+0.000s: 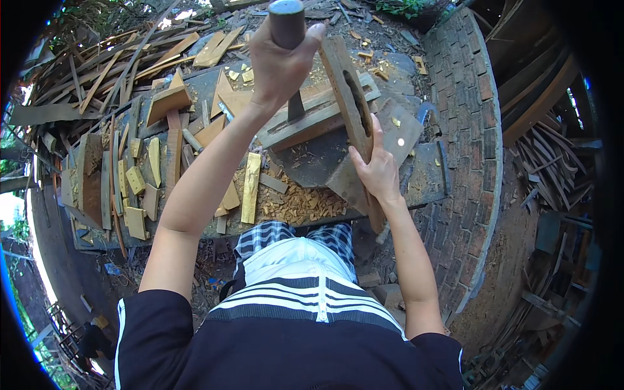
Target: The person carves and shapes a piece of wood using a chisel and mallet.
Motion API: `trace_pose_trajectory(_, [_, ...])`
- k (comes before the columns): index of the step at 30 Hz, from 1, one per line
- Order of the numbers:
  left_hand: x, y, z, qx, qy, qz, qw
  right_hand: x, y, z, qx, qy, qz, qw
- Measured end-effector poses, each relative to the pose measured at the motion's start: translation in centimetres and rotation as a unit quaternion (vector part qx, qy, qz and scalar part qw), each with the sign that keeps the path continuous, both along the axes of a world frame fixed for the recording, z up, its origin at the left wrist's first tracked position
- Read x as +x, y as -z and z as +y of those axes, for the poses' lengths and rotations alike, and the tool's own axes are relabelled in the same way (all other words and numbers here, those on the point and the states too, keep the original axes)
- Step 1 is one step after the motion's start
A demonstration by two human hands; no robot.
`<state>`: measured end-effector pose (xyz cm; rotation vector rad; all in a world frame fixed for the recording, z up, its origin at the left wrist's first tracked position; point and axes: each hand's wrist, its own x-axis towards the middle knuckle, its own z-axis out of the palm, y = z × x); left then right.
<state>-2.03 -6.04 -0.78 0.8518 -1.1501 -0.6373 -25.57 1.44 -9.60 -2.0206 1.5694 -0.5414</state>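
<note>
My left hand [279,75] is wrapped round the thick handle of a chisel [296,104]. The handle's round grey top sticks up above the fist, and the blade points down at a slotted wooden board [276,134]. Whether the tip is inside the slot I cannot tell. To the right, my right hand [379,174] grips a long wooden club [351,97], its fingers partly hidden. A dark worn hollow runs along the club's face. Its upper end lies beside my left fist, and its lower end comes down near the bench's front edge.
Wood chips [305,203] are heaped on the workbench [429,170] in front of me. A yellow wood strip [250,188] and several offcuts [135,181] lie on the left. A brick wall [465,123] curves along the right, with stacked timber [543,104] beyond it.
</note>
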Motion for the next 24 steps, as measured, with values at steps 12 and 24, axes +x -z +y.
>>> trace_pose_trajectory(12, [-3.0,0.0,0.8,-0.072,-0.083,-0.171,0.979,1.3,-12.5,-1.6,-0.053,-0.037,-0.218,0.974])
trace_pose_trajectory(24, [-0.5,1.7,1.3,0.014,-0.047,-0.013,0.999,3.2,-24.4,-0.8,-0.08,-0.211,-0.05,0.973])
